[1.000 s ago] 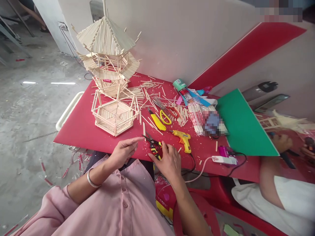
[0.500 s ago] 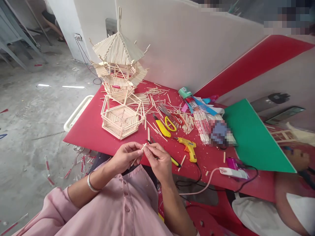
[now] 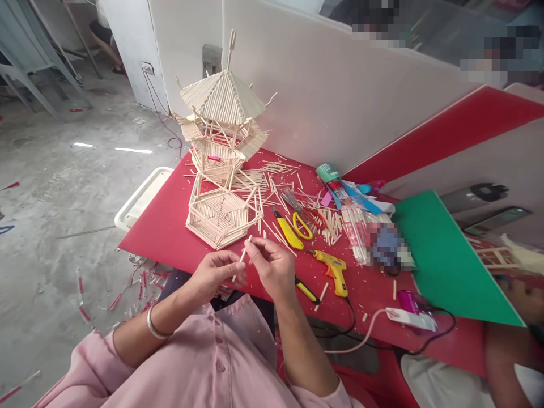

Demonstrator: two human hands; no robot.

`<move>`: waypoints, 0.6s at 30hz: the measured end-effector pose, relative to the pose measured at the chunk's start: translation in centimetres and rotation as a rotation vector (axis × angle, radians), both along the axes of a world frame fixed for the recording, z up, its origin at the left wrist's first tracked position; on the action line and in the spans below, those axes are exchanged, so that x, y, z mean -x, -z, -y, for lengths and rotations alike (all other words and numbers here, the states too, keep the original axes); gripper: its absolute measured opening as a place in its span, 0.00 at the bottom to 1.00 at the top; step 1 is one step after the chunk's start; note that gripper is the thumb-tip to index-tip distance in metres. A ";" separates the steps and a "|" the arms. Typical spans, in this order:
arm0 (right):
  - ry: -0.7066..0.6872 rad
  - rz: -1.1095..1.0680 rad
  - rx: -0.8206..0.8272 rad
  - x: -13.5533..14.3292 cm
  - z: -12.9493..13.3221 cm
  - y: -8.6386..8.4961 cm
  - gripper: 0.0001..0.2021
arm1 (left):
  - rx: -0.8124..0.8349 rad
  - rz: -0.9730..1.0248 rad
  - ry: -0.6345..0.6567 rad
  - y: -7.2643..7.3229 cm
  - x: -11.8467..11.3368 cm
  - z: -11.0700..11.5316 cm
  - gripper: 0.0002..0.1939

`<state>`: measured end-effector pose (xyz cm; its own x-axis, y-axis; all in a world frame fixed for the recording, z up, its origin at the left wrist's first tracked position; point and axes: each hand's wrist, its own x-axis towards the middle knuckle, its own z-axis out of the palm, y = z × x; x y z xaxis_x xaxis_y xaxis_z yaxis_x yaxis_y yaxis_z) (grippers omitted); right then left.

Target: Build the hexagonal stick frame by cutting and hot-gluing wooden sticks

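Close to the table's front edge, a thin pale wooden stick [image 3: 243, 258] slants between my two hands. My left hand [image 3: 217, 273] pinches its lower part between thumb and fingers. The upper end is gripped by the thumb and fingertips of my right hand [image 3: 272, 265]. Just beyond them stands a hexagonal stick base [image 3: 219, 218] with open framing around its rim. Behind it rises a tiered pagoda model [image 3: 223, 102] made of the same sticks. A black and yellow-green cutter [image 3: 306, 291] lies beside my right wrist.
On the red table [image 3: 157, 221] lie a yellow utility knife [image 3: 289, 229], yellow-handled scissors [image 3: 302, 226], a glue gun [image 3: 332, 269] with its cord, and loose sticks [image 3: 278, 167]. Packaged sticks [image 3: 355, 229] rest near a green board [image 3: 450, 255]. Another person's arm [image 3: 504, 345] is at the right.
The camera view has shifted, so the table appears lower and further right. My right hand has risen relative to the left, and more of the stick shows between them.
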<state>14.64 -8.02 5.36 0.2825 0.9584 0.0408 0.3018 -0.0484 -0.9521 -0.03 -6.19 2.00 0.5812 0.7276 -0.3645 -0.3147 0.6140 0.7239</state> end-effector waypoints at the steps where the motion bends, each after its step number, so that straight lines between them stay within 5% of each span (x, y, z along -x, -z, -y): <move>1: 0.019 -0.015 0.001 0.1 -0.3 -0.1 0.15 | -0.019 -0.025 0.000 0.0 0.2 -0.1 0.18; 9: -0.052 -0.063 0.000 0.5 -1.9 -0.5 0.21 | -0.126 -0.070 -0.040 0.2 1.0 -0.9 0.21; 18: -0.094 0.184 -0.172 0.8 -7.6 -2.3 0.11 | -0.044 -0.055 -0.420 -0.6 1.9 -2.8 0.20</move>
<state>13.82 -0.42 7.61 0.1653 0.9545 0.2481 0.4659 0.1461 -0.8727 -1.93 -3.42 2.64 0.2118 0.9124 -0.3503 -0.4909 0.4093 0.7691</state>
